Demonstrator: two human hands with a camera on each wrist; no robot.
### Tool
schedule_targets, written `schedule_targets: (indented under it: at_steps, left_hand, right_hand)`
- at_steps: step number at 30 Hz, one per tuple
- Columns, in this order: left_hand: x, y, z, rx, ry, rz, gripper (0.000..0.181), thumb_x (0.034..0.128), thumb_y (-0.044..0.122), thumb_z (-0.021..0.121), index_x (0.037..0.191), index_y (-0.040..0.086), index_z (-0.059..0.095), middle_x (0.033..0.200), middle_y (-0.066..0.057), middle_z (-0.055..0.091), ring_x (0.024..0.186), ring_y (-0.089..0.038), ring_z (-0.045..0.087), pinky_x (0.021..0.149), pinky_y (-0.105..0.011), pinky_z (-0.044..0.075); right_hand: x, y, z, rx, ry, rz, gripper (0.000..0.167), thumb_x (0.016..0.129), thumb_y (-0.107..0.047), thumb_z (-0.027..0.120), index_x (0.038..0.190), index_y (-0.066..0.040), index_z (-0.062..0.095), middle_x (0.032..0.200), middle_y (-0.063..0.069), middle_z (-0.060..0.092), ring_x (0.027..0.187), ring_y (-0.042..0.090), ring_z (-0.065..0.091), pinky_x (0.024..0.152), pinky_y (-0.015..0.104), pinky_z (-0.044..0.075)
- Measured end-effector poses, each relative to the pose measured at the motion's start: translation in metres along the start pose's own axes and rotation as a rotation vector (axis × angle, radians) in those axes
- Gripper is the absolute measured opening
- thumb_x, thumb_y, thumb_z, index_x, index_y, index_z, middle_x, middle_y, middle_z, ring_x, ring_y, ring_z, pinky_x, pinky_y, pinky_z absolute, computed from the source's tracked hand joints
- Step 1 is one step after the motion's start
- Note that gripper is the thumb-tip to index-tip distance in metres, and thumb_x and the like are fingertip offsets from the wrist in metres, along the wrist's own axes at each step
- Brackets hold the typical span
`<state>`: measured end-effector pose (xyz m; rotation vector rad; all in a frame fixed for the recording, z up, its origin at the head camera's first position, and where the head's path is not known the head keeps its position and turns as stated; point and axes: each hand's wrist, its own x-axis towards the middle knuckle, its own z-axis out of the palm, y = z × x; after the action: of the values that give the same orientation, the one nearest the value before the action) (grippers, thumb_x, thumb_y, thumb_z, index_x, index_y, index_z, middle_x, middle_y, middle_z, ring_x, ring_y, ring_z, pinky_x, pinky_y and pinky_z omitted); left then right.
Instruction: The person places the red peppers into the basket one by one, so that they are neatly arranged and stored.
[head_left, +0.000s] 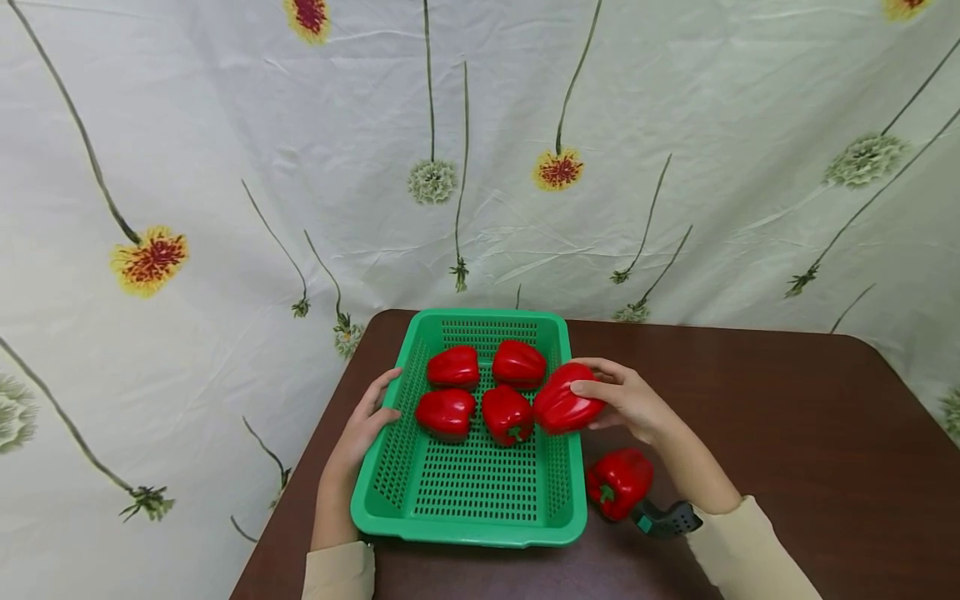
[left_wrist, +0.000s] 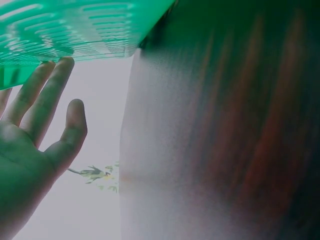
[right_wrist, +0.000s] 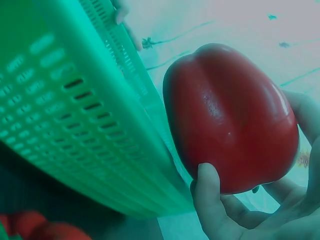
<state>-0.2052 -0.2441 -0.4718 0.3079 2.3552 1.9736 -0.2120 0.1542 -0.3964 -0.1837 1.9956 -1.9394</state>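
A green perforated basket [head_left: 468, 529] holds several red bell peppers, among them one [head_left: 446, 414] at the left and one with its green stem showing [head_left: 507, 415]. My right hand [head_left: 626, 402] grips another red pepper [head_left: 567, 400] over the basket's right rim; in the right wrist view the thumb and fingers of that hand [right_wrist: 280, 215] curl round this pepper [right_wrist: 230, 117]. At the basket's left side, my left hand [head_left: 367, 429] touches the rim with its fingers spread. The left wrist view shows the left hand [left_wrist: 30, 145] with fingertips against the basket wall [left_wrist: 100, 30].
One more red pepper [head_left: 621, 483] lies on the dark brown table [head_left: 787, 442], right of the basket and beside the dark band on the right wrist. A pale cloth with printed flowers [head_left: 360, 108] hangs behind the table.
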Motion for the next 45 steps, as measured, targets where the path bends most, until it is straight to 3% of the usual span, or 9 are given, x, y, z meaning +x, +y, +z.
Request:
schedule_targets:
  at_steps: [3,19,29,36,45]
  left_hand:
    - [0.000,-0.001,0.000,0.010,0.003,0.005,0.064,0.0938,0.001,0.044,0.154,0.015,0.029,0.162,-0.006,0.011,0.147,-0.027,0.009,0.101,-0.049,0.028]
    - [0.001,-0.002,-0.001,0.022,0.007,0.001,0.064,0.0934,0.002,0.044,0.154,0.015,0.030,0.162,-0.006,0.012,0.148,-0.027,0.005,0.102,-0.055,0.028]
    - [0.001,0.000,0.000,0.018,0.003,-0.005,0.063,0.0939,0.001,0.045,0.154,0.015,0.030,0.162,-0.006,0.013,0.147,-0.027,0.007,0.101,-0.051,0.029]
    - [0.001,0.000,-0.002,0.042,0.005,-0.004,0.063,0.0934,0.001,0.044,0.154,0.015,0.030,0.161,-0.006,0.015,0.148,-0.026,0.008,0.097,-0.044,0.033]
    - [0.001,0.000,-0.001,0.031,0.006,-0.004,0.064,0.0936,0.001,0.044,0.154,0.016,0.030,0.161,-0.004,0.015,0.148,-0.024,0.008,0.099,-0.049,0.031]
  right_hand:
    - [0.002,0.000,0.007,-0.001,-0.017,-0.003,0.056,0.091,-0.021,0.065,0.139,0.001,0.046,0.120,0.018,0.054,0.091,0.027,0.064,0.067,0.040,0.056]
    - [0.008,-0.003,0.034,-0.038,-0.110,-0.024,0.057,0.090,-0.024,0.067,0.140,-0.002,0.048,0.122,0.017,0.056,0.092,0.026,0.064,0.068,0.042,0.056]
    - [0.013,0.000,0.054,-0.046,-0.119,0.000,0.055,0.089,-0.024,0.070,0.138,-0.006,0.052,0.125,0.018,0.054,0.095,0.029,0.063,0.072,0.050,0.055]
    - [0.011,0.003,0.073,-0.016,-0.148,-0.003,0.056,0.089,-0.025,0.070,0.138,-0.005,0.051,0.125,0.018,0.053,0.095,0.028,0.063,0.069,0.045,0.056]
    - [0.012,0.003,0.096,-0.007,-0.177,0.006,0.052,0.090,-0.022,0.069,0.136,-0.005,0.053,0.119,0.015,0.056,0.096,0.027,0.063,0.073,0.049,0.055]
